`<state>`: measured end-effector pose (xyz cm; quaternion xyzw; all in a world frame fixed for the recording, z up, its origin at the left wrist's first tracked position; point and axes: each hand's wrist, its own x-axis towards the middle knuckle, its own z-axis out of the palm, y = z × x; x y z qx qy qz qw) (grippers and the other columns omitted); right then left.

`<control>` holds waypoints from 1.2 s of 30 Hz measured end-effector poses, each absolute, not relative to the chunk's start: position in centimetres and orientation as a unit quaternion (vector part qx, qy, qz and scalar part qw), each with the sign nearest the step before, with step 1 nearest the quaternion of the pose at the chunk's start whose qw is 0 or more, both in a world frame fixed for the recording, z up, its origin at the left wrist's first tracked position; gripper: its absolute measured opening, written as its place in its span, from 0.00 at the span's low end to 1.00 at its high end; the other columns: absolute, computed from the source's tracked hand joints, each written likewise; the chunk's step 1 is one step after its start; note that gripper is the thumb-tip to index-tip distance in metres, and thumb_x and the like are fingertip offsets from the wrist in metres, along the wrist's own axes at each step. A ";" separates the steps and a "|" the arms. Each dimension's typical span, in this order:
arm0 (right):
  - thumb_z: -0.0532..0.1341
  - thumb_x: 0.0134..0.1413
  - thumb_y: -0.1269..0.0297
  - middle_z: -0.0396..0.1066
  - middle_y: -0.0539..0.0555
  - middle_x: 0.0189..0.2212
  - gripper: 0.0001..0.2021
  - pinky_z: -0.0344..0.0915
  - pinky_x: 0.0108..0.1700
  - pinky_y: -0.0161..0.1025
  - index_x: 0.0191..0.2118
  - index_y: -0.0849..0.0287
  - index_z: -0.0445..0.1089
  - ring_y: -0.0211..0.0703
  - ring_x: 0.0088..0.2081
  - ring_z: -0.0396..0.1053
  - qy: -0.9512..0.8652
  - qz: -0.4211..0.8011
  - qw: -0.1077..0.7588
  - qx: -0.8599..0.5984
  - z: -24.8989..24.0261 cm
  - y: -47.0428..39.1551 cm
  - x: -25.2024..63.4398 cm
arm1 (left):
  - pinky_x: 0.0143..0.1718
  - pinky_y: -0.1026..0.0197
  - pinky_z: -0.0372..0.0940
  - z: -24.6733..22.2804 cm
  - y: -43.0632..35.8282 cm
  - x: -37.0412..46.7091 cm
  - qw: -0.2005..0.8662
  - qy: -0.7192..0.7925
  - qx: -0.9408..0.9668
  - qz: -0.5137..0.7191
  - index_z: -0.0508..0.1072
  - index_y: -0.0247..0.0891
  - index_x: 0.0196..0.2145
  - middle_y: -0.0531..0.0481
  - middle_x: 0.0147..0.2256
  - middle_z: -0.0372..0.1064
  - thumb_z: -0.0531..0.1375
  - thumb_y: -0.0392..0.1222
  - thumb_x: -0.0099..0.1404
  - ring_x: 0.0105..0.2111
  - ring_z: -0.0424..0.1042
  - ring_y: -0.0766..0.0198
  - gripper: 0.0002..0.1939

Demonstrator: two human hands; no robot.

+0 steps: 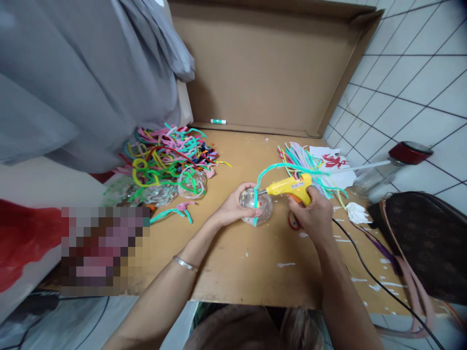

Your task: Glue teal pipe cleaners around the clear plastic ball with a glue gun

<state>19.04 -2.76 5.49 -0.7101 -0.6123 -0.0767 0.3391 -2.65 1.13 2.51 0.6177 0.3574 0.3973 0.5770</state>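
A clear round container (265,210) is held in my left hand (233,206) above the middle of the wooden table. A turquoise pipe cleaner (279,166) crosses the container and arches up and to the right. My right hand (316,211) is closed round a yellow glue gun (290,185), whose metal nozzle points left and meets the container beside the pipe cleaner. Whether the nozzle touches the pipe cleaner I cannot tell. Red-handled scissors (294,221) lie partly hidden beneath my right hand.
Tangled colourful pipe cleaners (160,155) cover the table's back left. More pipe cleaners (297,155) and a paper with a red figure (339,165) lie back right. A glass bottle (379,177) and a brown bag (426,238) stand right. A black cord (359,260) trails rightward.
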 end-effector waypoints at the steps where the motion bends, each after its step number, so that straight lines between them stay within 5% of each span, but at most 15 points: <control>1: 0.56 0.44 0.50 0.62 0.48 0.20 0.13 0.50 0.28 0.36 0.25 0.55 0.59 0.38 0.23 0.54 -0.614 -0.076 0.340 -0.708 5.5 -2.8 19.0 | 0.40 0.63 0.62 2.4 1.1 -2.7 0.576 0.357 0.620 0.397 0.63 0.38 0.50 0.50 0.41 0.66 0.71 0.46 0.43 0.37 0.67 0.63 0.37; 36: 0.57 0.40 0.51 0.57 0.46 0.17 0.14 0.49 0.27 0.35 0.21 0.54 0.55 0.36 0.21 0.51 -0.611 -0.083 0.349 -0.705 6.0 -2.9 19.4 | 0.42 0.62 0.63 2.4 1.2 -2.6 0.583 0.347 0.624 0.387 0.63 0.39 0.50 0.49 0.42 0.68 0.71 0.44 0.43 0.40 0.69 0.61 0.37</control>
